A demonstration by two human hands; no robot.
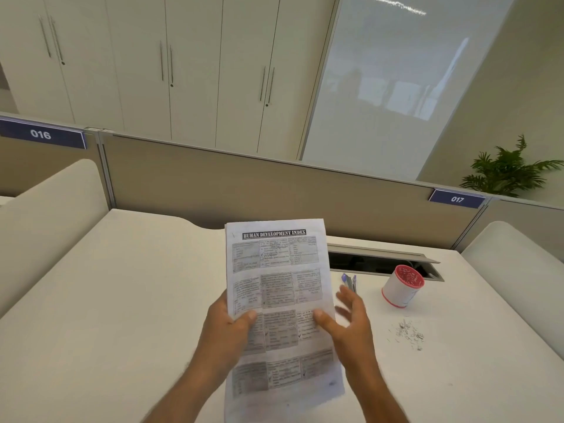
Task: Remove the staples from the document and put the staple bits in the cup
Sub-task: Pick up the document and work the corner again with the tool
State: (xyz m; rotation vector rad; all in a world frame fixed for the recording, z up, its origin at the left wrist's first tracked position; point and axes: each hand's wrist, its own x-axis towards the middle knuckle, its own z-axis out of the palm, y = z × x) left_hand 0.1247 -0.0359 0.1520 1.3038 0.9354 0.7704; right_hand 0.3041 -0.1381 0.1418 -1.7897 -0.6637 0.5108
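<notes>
Pinched between thumb and fingers, the document (pixel 276 288) is held up off the white desk (pixel 122 300) by the left hand (pixel 227 323), which grips its left edge at about 9 o'clock on the page. Its printed front faces the viewer, long axis running from 6 to 12 o'clock. The right hand (pixel 351 323) is at the page's right edge, about 3 o'clock, thumb (pixel 323 319) pressed on the paper but fingers spread loose and blurred, so it is not closed around anything.

No staple can be made out on the sheets; the print is too soft to tell.

From the hands, the red-rimmed white cup (pixel 401 288) stands at about 2 o'clock, well apart from the paper, with small bits showing inside it. A scatter of loose staple bits (pixel 407 332) lies on the desk near 3 o'clock, closer to the right hand than the cup is. A blue tool, probably the staple remover (pixel 349 280), rests just beyond the right fingertips at 1 o'clock.

Judging by this layout, the right hand is the nearer one for reaching tool, bits and cup.
</notes>
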